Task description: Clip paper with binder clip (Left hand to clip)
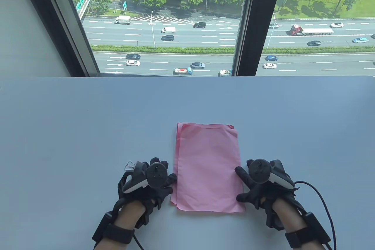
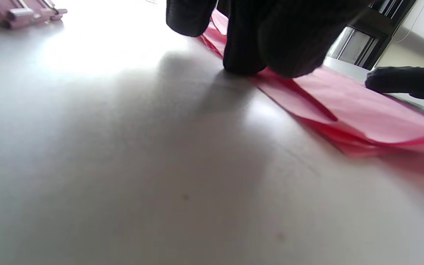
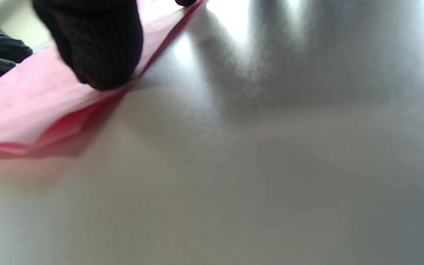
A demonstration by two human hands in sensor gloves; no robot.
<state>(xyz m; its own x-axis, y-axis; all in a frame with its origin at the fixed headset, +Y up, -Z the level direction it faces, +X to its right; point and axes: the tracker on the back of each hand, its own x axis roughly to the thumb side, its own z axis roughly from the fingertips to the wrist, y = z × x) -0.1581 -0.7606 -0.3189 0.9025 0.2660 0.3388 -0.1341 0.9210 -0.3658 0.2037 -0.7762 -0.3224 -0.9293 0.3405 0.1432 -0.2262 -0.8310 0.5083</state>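
Pink paper (image 1: 208,168) thin, floppy; both hands (image 1: 151,182) (image 1: 260,182) press fingertips on 9 and 3 o'clock edges; binder clip (image 1: 130,165) at 9 o'clock, untouched

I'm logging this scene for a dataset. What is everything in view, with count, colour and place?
pink paper: small stack, at least two sheets, pink, flat on the table between the hands
binder clip: one, pinkish with wire handles, on the table just beyond the left hand
table: one, pale grey, under everything
window: behind the table, road and trees outside
left hand: black glove, fingers touching the paper's left edge
right hand: black glove, fingers on the paper's right edge
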